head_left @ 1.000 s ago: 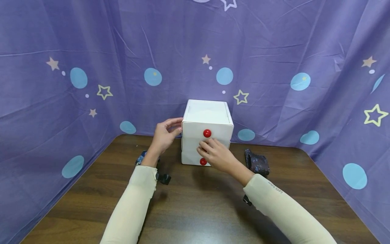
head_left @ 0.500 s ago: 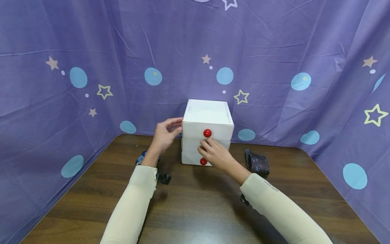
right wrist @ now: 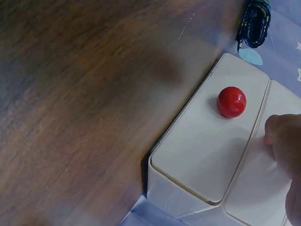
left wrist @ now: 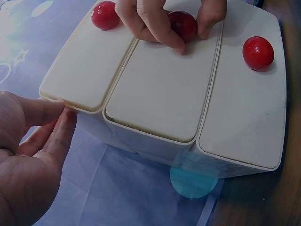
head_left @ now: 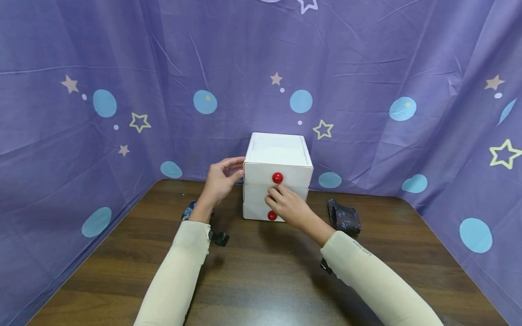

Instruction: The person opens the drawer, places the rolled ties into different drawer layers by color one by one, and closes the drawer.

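Observation:
A white three-drawer unit (head_left: 278, 151) stands at the back middle, its drawers stacked flush. My left hand (head_left: 220, 181) rests on its upper left side with fingers extended, the thumb at the top drawer's front edge (left wrist: 77, 104). At the front, my right hand (head_left: 287, 206) pinches the middle drawer's red knob (left wrist: 183, 27), seen between thumb and fingers in the left wrist view and hidden in the head view. Above it sits the top drawer's red knob (head_left: 277, 177); below is the bottom drawer's red knob (right wrist: 231, 102). Part of my right hand shows at the right wrist view's edge.
A folded dark cloth with blue flowers (head_left: 345, 218) lies on the brown wooden table (head_left: 261, 280), right of the unit. Another blue-patterned item (head_left: 188, 211) lies partly behind my left wrist. A purple curtain (head_left: 244, 68) with stars and dots encloses the back and sides.
My right forearm has shifted slightly left, its hand staying at the middle drawer. The left hand and the drawer unit have not visibly moved.

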A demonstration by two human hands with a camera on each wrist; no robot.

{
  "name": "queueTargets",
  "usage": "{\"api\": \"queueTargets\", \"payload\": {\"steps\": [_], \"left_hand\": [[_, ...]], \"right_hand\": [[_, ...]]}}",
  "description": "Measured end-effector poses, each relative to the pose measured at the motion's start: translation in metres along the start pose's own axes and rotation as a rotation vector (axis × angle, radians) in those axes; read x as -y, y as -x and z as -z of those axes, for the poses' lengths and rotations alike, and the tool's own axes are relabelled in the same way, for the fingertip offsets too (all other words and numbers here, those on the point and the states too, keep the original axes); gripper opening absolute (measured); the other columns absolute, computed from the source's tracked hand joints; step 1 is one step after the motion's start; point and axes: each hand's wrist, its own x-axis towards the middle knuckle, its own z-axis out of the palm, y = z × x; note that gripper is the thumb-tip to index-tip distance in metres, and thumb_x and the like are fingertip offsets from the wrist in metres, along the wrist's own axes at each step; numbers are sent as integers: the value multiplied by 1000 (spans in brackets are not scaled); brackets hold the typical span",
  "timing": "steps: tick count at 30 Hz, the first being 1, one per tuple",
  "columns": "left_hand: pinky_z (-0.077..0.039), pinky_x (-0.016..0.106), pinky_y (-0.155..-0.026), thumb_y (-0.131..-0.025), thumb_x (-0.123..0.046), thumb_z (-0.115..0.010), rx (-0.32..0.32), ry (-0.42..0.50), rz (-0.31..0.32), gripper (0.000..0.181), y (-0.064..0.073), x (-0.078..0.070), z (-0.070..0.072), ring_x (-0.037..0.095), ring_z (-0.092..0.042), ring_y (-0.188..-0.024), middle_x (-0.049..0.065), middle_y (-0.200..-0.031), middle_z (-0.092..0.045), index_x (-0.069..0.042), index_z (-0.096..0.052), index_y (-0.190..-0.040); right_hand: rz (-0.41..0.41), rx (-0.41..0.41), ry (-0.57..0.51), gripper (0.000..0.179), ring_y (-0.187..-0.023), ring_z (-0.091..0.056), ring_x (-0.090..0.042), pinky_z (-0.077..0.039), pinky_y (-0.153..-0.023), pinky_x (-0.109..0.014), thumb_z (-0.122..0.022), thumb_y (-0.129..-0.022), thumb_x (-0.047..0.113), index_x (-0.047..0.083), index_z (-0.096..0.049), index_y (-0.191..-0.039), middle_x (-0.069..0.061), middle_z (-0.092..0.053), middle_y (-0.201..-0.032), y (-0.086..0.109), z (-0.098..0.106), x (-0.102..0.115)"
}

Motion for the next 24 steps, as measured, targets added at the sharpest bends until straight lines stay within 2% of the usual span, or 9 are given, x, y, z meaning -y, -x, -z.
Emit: {"api": "queueTargets", "payload": {"steps": [17, 24], "left_hand": [[-56, 30, -96, -93, 2, -72, 2, 1, 4, 36, 0, 0, 0, 25, -66, -115, 15, -122, -70, -1, -69, -129], [-55, 33, -99, -93, 3, -72, 0, 9, 2, 36, 0, 0, 0, 25, -67, -115, 15, -122, -70, 0, -69, -129]], "right_hand": [[2, 30, 4, 17, -99, -57, -29, -53, -90, -35, -71, -91, -4, 3, -68, -107, -13, -63, -112, 0, 3, 1], [7, 36, 15, 16, -98, -57, -29, -53, -89, -35, -69, -92, -3, 4, -69, -106, -13, -63, -112, -1, 6, 2]]}}
